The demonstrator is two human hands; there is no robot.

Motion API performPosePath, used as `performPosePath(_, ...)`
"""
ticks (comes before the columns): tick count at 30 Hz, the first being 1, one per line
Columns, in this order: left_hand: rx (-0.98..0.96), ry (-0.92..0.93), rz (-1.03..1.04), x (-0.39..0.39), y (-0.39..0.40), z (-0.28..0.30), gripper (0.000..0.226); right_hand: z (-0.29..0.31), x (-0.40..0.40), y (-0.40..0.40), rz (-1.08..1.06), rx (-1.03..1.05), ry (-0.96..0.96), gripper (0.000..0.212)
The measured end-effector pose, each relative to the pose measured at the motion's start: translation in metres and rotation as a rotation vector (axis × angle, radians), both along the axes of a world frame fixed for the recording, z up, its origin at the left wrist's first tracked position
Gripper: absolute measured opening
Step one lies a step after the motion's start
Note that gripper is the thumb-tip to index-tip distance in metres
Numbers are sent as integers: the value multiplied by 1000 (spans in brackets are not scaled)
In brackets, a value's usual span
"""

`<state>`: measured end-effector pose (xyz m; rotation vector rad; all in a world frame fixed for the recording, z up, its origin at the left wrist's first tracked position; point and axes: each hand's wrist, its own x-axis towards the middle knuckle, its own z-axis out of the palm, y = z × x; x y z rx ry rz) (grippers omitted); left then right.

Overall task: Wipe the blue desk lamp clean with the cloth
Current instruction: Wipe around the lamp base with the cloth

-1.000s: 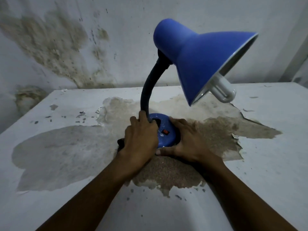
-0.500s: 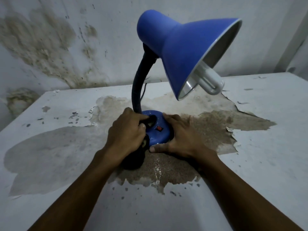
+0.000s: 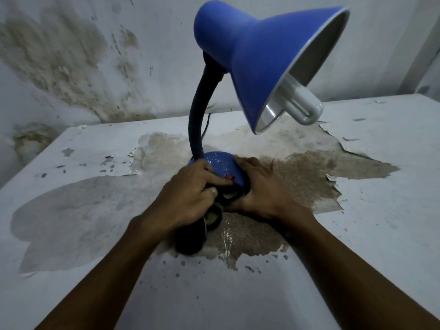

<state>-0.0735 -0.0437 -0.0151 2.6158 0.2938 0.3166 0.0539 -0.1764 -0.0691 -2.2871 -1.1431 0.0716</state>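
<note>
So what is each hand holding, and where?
The left hand grips a dark cloth by its upper end; the right hand holds the lamp's blue base at its right edge.

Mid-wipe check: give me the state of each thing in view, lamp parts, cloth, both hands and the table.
Lamp shade: tilted, opening faces right and down.
Bulb: fitted, unlit.
Gooseneck: bent, upright.
Lamp base: on the table, speckled.
Cloth: dark, bunched.
Left hand: grips cloth against base.
Right hand: steadies base.
Table: paint peeled.
</note>
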Motion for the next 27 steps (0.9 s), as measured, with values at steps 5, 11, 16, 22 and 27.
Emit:
performPosePath(5, 299, 35, 208, -2, -10, -14, 46, -5, 1, 0, 3, 19, 4, 129)
performPosePath(11, 52, -85, 209, 1, 8, -5, 44, -3, 0, -1, 2, 6, -4, 127)
performPosePath(16, 222, -25, 159, -5, -5, -18, 47, -2, -1, -2, -3, 1, -23, 127)
performPosePath(22, 95, -123, 367, -1, 32, -24, 44, -1, -3, -3, -4, -5, -28, 124)
performPosePath(27, 52, -70, -102, -22, 10, -23, 55, -1, -1, -2, -6, 0, -38, 122)
